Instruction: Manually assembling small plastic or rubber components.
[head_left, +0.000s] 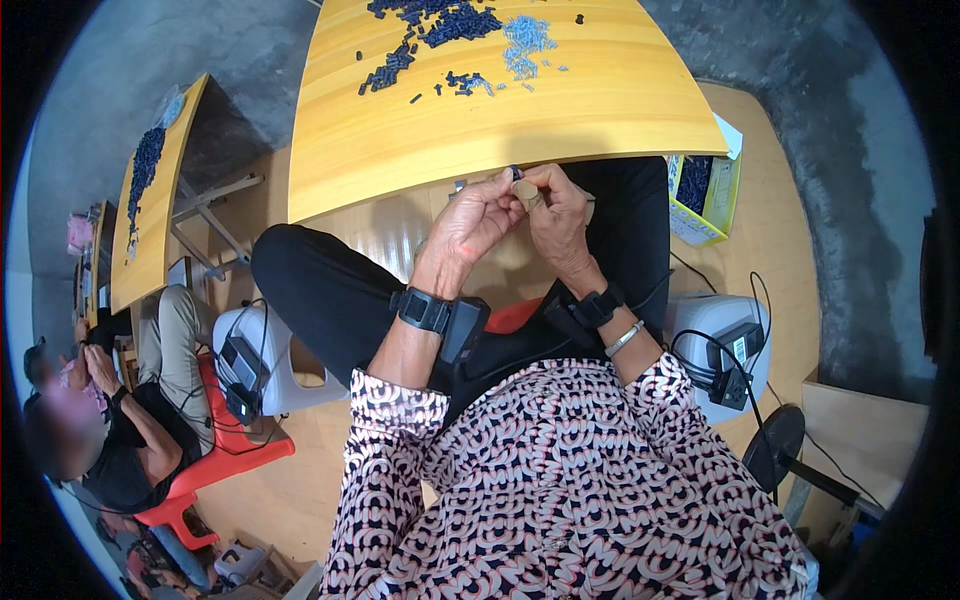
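Upper centre, your left hand (pixel 474 218) pinches a black piece (pixel 516 172); your right hand (pixel 560 218) grips a tan cylinder (pixel 527 195), seemingly for steadiness.

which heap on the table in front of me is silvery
The rightmost heap of small parts; its pale, silvery colour sets it apart from the black heaps to its left.

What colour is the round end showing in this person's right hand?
The round end in the right hand is tan, seen best in the head view.
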